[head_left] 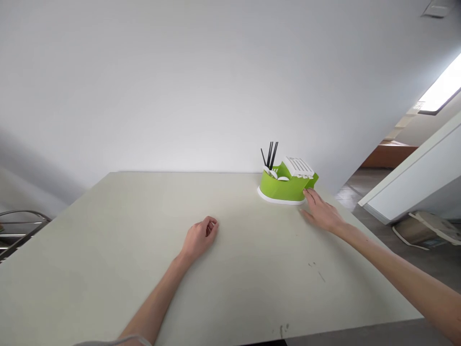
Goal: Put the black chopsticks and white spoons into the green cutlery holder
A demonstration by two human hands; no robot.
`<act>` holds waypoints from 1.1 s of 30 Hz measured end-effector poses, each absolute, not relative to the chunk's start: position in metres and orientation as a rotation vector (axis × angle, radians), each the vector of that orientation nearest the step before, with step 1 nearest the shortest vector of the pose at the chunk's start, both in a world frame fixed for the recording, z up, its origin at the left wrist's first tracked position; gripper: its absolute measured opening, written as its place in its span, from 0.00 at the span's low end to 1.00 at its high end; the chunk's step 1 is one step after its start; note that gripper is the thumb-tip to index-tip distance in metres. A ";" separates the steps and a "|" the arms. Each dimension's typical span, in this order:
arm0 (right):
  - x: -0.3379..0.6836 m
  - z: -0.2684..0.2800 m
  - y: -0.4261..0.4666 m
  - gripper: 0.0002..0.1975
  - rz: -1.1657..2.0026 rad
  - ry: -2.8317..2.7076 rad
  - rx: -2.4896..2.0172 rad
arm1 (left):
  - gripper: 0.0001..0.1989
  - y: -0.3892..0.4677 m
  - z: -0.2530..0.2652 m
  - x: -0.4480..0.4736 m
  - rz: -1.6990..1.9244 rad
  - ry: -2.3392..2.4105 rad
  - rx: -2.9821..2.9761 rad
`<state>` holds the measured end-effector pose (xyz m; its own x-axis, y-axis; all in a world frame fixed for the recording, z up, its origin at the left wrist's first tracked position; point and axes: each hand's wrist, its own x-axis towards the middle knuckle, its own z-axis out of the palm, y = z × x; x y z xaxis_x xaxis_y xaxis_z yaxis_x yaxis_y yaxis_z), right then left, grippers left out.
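A green utensil caddy with a white base stands near the back right of the table. Black chopsticks rise from its left compartment beside several white spoons. Over its right part sits a white slotted piece, slightly tilted. My right hand has its fingers stretched out, the fingertips at the caddy's lower right end; it grips nothing. Resting on the table left of the caddy, my left hand is loosely curled, with nothing visible in it.
The pale table meets a plain wall at the back. A metal rack stands at the far left. On the floor at right is a metallic bin-like container. Dark marks show on the tabletop.
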<state>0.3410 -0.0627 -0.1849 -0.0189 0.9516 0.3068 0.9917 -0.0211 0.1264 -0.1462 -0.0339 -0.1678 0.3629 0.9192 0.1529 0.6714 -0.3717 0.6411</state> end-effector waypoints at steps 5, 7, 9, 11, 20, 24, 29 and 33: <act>0.345 -0.183 -0.064 0.43 -0.451 -2.053 -2.147 | 0.14 -0.030 -0.171 -0.157 0.686 1.377 2.164; 0.335 -0.188 -0.072 0.44 -0.460 -2.003 -2.168 | 0.14 -0.030 -0.173 -0.158 0.688 1.380 2.171; 0.317 -0.200 -0.084 0.45 -0.447 -1.929 -2.180 | 0.14 -0.030 -0.173 -0.158 0.689 1.386 2.179; 0.292 -0.215 -0.098 0.43 -0.322 -1.808 -2.157 | 0.14 -0.030 -0.174 -0.156 0.680 1.389 2.192; 0.196 -0.247 -0.110 0.33 -0.011 -1.873 -2.018 | 0.15 -0.028 -0.177 -0.145 0.650 1.394 2.283; 0.186 -0.239 -0.106 0.33 -0.019 -1.902 -2.018 | 0.15 -0.027 -0.177 -0.140 0.635 1.396 2.318; 0.189 -0.235 -0.107 0.32 -0.008 -1.891 -1.997 | 0.16 -0.025 -0.176 -0.137 0.633 1.397 2.348; 0.191 -0.235 -0.107 0.31 0.001 -1.861 -1.962 | 0.16 -0.024 -0.175 -0.135 0.629 1.396 2.354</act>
<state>0.1905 -0.1066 -0.2352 0.0975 0.9518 0.2908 0.9515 -0.0035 -0.3076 -0.1347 -0.0244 -0.1755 0.4217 0.8839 0.2023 0.7373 -0.4641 0.4909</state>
